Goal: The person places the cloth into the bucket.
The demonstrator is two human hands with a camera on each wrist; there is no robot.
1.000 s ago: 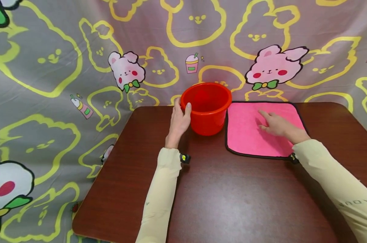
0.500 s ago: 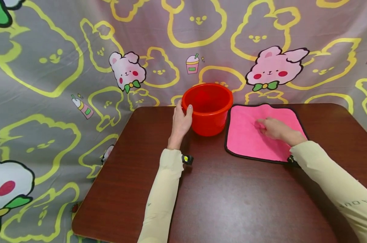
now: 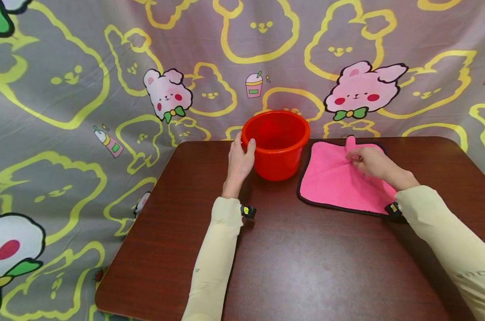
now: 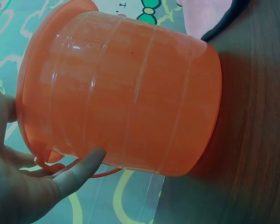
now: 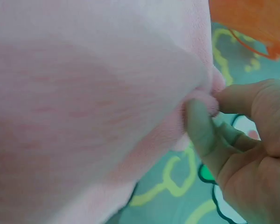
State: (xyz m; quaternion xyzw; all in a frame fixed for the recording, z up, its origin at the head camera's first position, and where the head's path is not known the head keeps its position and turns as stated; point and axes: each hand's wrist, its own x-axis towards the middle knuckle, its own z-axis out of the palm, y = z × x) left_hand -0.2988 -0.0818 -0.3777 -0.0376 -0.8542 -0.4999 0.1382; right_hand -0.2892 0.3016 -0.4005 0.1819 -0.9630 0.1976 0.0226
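A red plastic bucket [image 3: 277, 156] stands upright on the table. My left hand [image 3: 241, 160] holds its left side, thumb lying along the outer wall and the other fingers around the rim, as the left wrist view [image 4: 28, 191] shows from close by. To the right lies a pink towel [image 3: 326, 180] with black edging. My right hand [image 3: 372, 165] pinches the towel near its middle, drawing the cloth up into folds. From the right wrist, a bunched tuft of the pink towel [image 5: 203, 100] sits between thumb and fingers.
A brown wooden table [image 3: 306, 258] carries both things. Behind it and along the left hangs a patterned curtain [image 3: 210, 44] with cartoon rabbits. The bucket's thin handle [image 4: 107, 173] hangs down on its left side. The towel's left edge lies right beside the bucket.
My right hand has gone from pointing over the flat towel to pinching it, and the cloth's middle and far edge have risen into folds. The left hand and bucket have shifted slightly right.
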